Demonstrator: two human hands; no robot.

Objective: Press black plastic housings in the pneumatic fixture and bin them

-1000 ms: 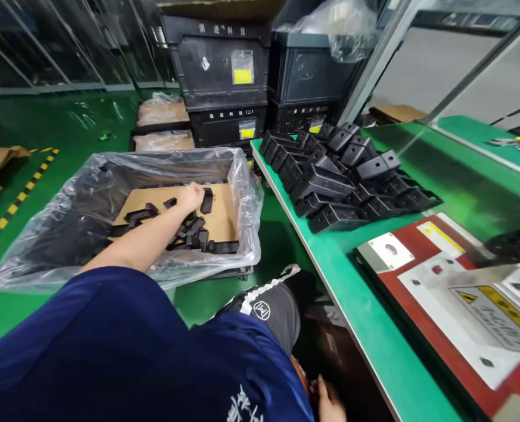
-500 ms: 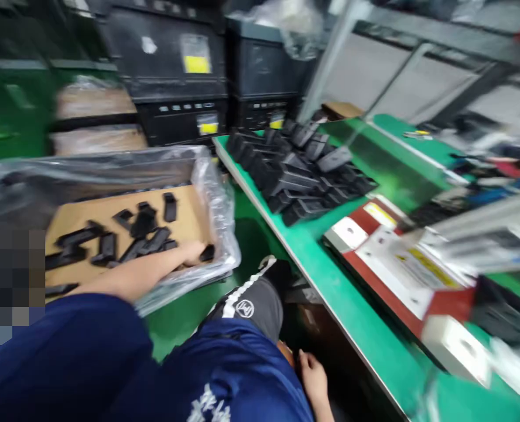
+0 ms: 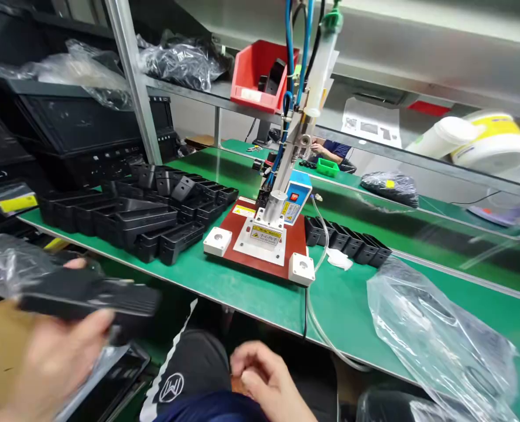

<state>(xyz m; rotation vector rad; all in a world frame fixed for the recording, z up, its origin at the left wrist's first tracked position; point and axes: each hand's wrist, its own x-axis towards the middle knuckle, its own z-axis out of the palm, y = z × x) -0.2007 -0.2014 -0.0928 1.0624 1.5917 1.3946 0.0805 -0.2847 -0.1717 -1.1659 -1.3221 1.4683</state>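
My left hand (image 3: 55, 351), blurred by motion, is closed around a black plastic part (image 3: 93, 293) at the lower left. The part is long and smeared, so I cannot tell whether it is one piece or more. Over my lap, my right hand (image 3: 271, 378) has loosely bent fingers and shows nothing in them. Many black plastic housings (image 3: 148, 220) lie in rows and a heap on the green bench (image 3: 238, 293), beyond my left hand. Right of them stands a bench machine with a red-brown base (image 3: 229, 225), a metal column and a syringe (image 3: 322, 70).
A cardboard-lined bin (image 3: 0, 334) is at lower left, below stacked black crates (image 3: 79, 123). White blocks (image 3: 217, 241) sit on the machine's front corners. Further right are a row of small black housings (image 3: 348, 243) and a clear plastic bag (image 3: 435, 328). A person's arm (image 3: 330, 153) shows behind.
My left hand has come up out of the bin with the black part. My view has swung right towards the machine. The right hand is still over my lap.
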